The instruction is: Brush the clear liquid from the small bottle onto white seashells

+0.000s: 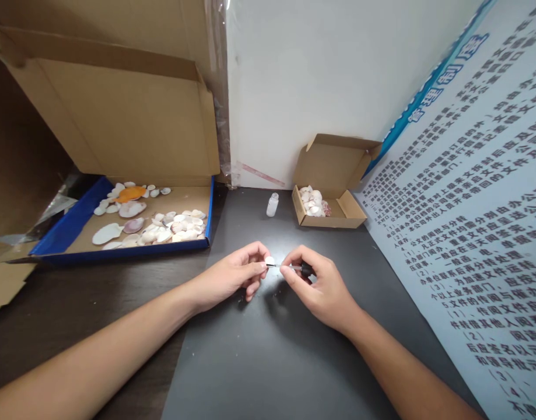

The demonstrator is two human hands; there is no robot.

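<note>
Between the thumb and fingers of my left hand [235,271] is a small white seashell [270,260]. My right hand [320,286] is closed around a thin brush [296,268] with a black cap-like handle. The brush's dark tip points left and lies at the shell; I cannot tell whether it touches. Both hands are close together above the dark grey mat [250,361]. Farther back, a small clear bottle [272,205] with whitish contents stands upright without a cap.
At left, an open blue-edged cardboard box [209,219] holds many seashells [163,230], one of them orange [130,193]. A smaller open cardboard box [333,221] with shells stands back right. A white wall [303,76] and a printed poster [473,192] bound the workspace.
</note>
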